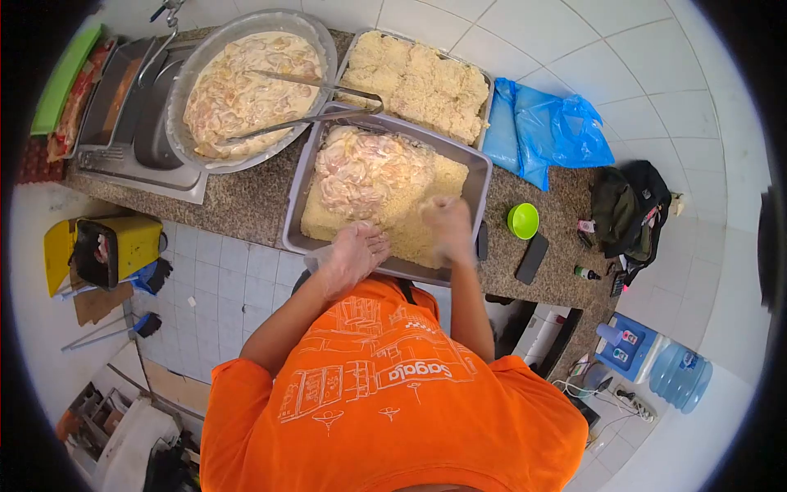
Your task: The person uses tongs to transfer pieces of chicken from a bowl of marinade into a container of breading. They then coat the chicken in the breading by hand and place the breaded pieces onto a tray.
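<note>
A grey rectangular tub [295,209] holds pale yellow breadcrumbs [447,176] with a heap of raw battered chicken pieces [373,170] on top. At the tub's near left side, my left hand [358,252] lies with its fingers stretched out over the crumbs, close to the heap. Clear, loose plastic shows around its wrist. My right hand [448,223] is over the crumbs on the tub's right side, smeared by motion, so its fingers do not show clearly.
Left of the tub, a large round basin [176,123] holds battered chicken, with metal tongs [316,121] across its rim. Behind stands a tray of breaded pieces [418,82]. Blue plastic bags [545,127], a green bowl [523,220] and a phone [533,259] lie to the right.
</note>
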Tool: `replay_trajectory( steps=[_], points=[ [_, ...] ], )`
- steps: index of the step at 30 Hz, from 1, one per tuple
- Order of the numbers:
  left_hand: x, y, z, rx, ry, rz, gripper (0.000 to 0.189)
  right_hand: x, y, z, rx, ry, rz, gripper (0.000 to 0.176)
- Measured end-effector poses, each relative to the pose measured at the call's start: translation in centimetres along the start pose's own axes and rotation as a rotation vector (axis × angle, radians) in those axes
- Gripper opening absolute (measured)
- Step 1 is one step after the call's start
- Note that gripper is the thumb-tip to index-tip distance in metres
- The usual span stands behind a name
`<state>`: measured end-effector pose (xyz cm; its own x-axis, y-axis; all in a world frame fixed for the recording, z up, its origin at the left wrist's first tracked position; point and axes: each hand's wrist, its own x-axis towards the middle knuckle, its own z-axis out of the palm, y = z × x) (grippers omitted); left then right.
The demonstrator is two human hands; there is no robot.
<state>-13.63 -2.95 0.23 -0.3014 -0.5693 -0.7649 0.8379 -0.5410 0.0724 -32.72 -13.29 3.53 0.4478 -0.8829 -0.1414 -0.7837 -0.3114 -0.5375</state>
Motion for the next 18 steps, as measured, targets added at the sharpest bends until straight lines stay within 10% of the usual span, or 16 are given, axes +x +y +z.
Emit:
replay_trajectory(
  steps=[2, 4, 15, 18],
  points=[
    [-0.3, -0.2, -0.2, -0.01, -0.011, 0.006, 0.065, 3.4, -1.1, -2.7, 0.528, 0.005, 0.502, 0.01],
    [-0.4, 0.1, 0.2, -0.025, 0.005, -0.003, 0.066, 7.8, -1.1, -3.7, 0.86, 0.108, 0.243, 0.011],
    [-0.1, 0.2, -0.8, -0.164, -0.009, 0.051, 0.065, 25.3, -0.5, -2.4, 0.261, -0.149, 0.135, 0.027],
    [0.0, 0.3, -0.6, -0.197, -0.003, 0.06, 0.065, 25.5, 0.1, -0.6, -0.575, 0.069, -0.435, 0.03]
  ],
)
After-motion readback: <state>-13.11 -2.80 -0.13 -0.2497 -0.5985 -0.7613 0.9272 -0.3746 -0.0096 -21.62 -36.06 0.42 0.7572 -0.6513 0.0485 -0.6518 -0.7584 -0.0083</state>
